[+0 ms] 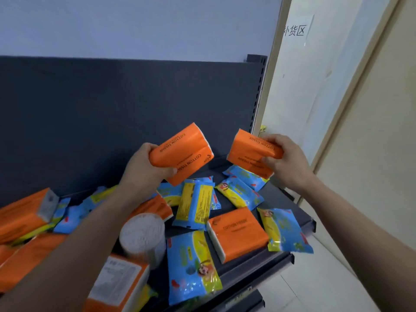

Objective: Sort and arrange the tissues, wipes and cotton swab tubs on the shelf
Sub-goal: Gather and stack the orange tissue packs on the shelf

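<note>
Left hand point(144, 167): fingers curled round one orange tissue pack point(183, 152), held aloft.
Right hand point(287, 158): grips a second tissue pack point(247, 152), also aloft.
Below the hands: wipes packs point(195, 206) and cotton swab tub point(143, 235) lie jumbled on the shelf point(301, 224).
Risk: the soft packs may slip, or a careless set-down could nudge the edge wipes off.
</note>
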Tool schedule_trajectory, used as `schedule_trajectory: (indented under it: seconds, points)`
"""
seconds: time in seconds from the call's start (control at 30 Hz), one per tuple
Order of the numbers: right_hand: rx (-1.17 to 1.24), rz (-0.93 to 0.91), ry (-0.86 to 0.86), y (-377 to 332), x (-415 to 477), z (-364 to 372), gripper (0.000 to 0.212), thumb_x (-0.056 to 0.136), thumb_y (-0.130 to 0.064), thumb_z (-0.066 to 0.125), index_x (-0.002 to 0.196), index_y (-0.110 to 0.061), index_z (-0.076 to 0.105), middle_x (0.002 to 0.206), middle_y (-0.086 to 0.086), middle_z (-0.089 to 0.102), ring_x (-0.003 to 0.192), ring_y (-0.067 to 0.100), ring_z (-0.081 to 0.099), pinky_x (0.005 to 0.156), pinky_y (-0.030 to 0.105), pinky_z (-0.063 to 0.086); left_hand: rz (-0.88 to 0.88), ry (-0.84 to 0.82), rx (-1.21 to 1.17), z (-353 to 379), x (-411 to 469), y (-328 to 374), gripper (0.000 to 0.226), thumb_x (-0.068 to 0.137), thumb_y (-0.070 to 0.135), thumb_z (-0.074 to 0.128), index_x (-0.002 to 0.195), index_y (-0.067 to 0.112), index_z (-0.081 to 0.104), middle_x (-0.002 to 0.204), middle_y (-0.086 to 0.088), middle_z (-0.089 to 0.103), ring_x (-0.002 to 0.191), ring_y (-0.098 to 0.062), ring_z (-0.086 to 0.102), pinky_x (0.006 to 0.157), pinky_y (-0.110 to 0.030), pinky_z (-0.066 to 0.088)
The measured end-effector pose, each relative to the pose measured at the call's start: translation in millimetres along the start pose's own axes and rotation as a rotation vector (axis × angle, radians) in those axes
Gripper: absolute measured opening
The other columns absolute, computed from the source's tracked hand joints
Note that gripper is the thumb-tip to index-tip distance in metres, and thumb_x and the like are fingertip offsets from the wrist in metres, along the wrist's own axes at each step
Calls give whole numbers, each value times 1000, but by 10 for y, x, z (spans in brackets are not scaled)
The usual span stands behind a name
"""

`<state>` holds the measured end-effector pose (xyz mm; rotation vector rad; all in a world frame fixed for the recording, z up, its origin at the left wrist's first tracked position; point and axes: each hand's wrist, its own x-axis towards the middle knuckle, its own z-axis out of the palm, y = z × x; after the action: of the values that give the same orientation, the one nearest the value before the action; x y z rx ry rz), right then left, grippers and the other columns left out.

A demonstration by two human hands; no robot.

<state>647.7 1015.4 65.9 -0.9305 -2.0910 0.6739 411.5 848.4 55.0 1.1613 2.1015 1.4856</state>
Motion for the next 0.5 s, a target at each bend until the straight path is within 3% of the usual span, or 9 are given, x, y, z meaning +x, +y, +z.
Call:
schedule_trajectory:
  seconds: [0.2, 0.23, 0.33, 0.5]
  points:
    - [13, -32, -82, 426, 556, 172, 46, 78, 5, 58, 103, -34, 54, 115, 3, 50, 106, 20, 48, 92, 36, 43, 1, 5, 178, 350, 585, -134, 45, 69, 16, 78, 105, 20, 51, 109, -4, 54, 93, -19, 54, 74, -31, 43]
    - [21, -44, -105, 504, 661, 216, 46, 78, 4, 58, 103, -34, 54, 115, 4, 50, 106, 21, 48, 91, 35, 45, -1, 14, 215, 410, 660, -155, 44, 70, 16, 77, 105, 20, 50, 109, -5, 52, 94, -19, 53, 75, -31, 42]
    - [28, -77, -179, 703, 936, 345, 44, 80, 7, 58, 105, -29, 56, 115, 4, 47, 103, 15, 47, 79, 13, 39, -29, 6, 266, 581, 845, -217, 44, 70, 15, 77, 105, 20, 50, 108, -6, 51, 93, -19, 52, 74, -29, 40]
    - [-39, -171, -334, 990, 1365, 497, 44, 80, 2, 60, 114, -25, 60, 114, 3, 51, 105, 15, 47, 88, 21, 33, -56, 31, 355, 789, 1073, -298, 41, 71, 10, 75, 103, 19, 51, 104, -4, 52, 93, -19, 52, 73, -26, 37]
